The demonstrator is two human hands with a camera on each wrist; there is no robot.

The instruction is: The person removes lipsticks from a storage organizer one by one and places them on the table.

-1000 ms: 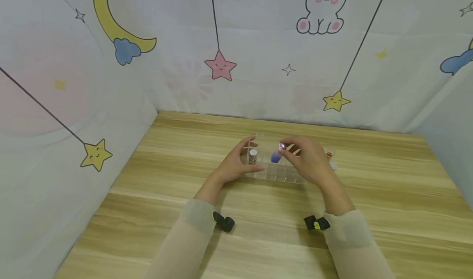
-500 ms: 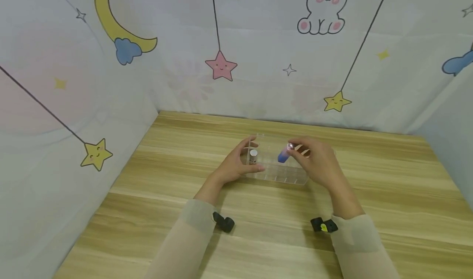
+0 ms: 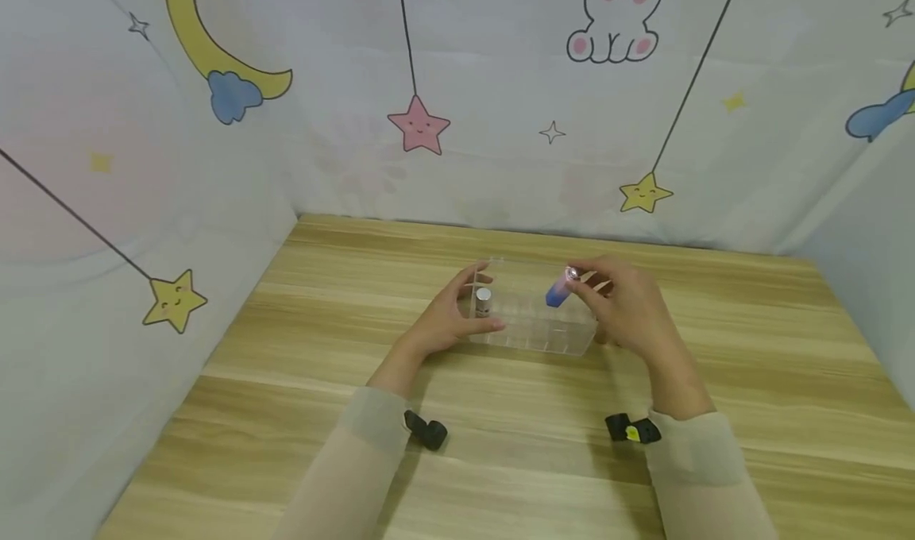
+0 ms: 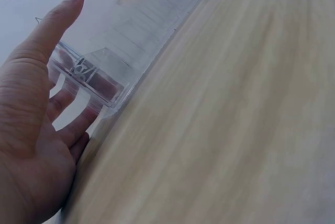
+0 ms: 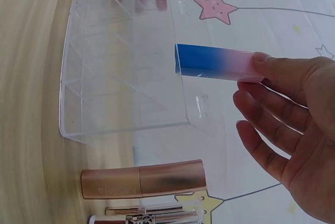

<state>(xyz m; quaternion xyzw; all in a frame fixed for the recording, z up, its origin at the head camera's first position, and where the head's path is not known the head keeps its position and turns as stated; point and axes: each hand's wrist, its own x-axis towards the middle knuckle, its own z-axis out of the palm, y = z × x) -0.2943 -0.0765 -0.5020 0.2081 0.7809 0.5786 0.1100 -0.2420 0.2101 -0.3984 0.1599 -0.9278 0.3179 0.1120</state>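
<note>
My right hand [image 3: 631, 306] pinches a lipstick tube [image 3: 559, 291], graded from pink at the held end to blue, between thumb and fingers. The tube slants over the right part of a clear plastic organizer [image 3: 529, 335], its blue end lowest. In the right wrist view that blue end [image 5: 193, 59] overlaps the organizer's upper edge. My left hand [image 3: 446, 322] holds the organizer's left end, thumb along the front and fingers at the back. A silver-capped tube [image 3: 484, 302] stands upright in the leftmost compartment. Dividers split the organizer into several slots.
A rose-gold lipstick tube [image 5: 144, 179] stands beside the organizer's right end, with a dark-red clear-walled tube [image 5: 115, 220] near it. Wood-grain table [image 3: 500, 445] surrounds them. Behind rises a printed cloth backdrop [image 3: 500, 183]. Each wrist carries a small black camera.
My right hand has moved right along the organizer with the lipstick, keeping its pinch. Small things right of the organizer are now hidden behind it. My left hand stays on the left end.
</note>
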